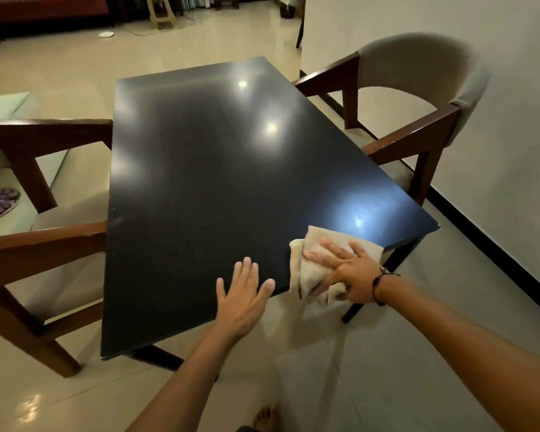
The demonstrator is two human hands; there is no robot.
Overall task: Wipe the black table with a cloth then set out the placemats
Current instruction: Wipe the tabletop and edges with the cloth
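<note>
Wooden armchair (41, 244) at 9 o'clock beside the black counter (219, 182); left hand (243, 294) flat on the counter's near edge at 6 o'clock, fingers straight and spread, holding nothing. Right hand (343, 269) at 4 o'clock presses the crumpled beige cloth (312, 275) on the near right corner, fingers on top, thumb tucked under a fold; second armchair (418, 98) at 2 o'clock.
</note>
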